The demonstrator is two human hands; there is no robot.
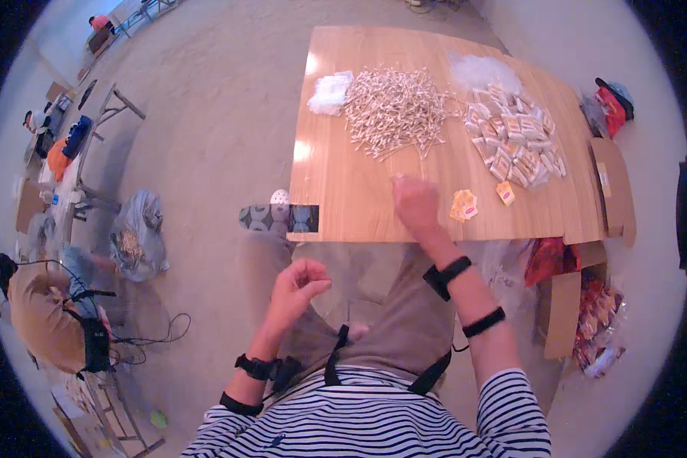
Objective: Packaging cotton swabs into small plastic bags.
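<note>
Left hand [301, 288]: is hovering over the person's lap, its fingers curling toward the thumb; nothing is showing in it (a small item could be hiding, so one cannot tell).
Right hand [414, 201]: is hovering above the near part of the wooden table [343, 195], its fingers bunching almost closed; blur is keeping any held thing from view.
Cotton swabs [395, 111]: are lying in a loose heap beyond the right hand, slightly to its left.
Yellow cards [463, 205]: are overlapping just right of the right hand, with a single card [505, 193] lying farther right.
Filled packets [515, 137]: are piling up ahead and to the right of both hands.
</note>
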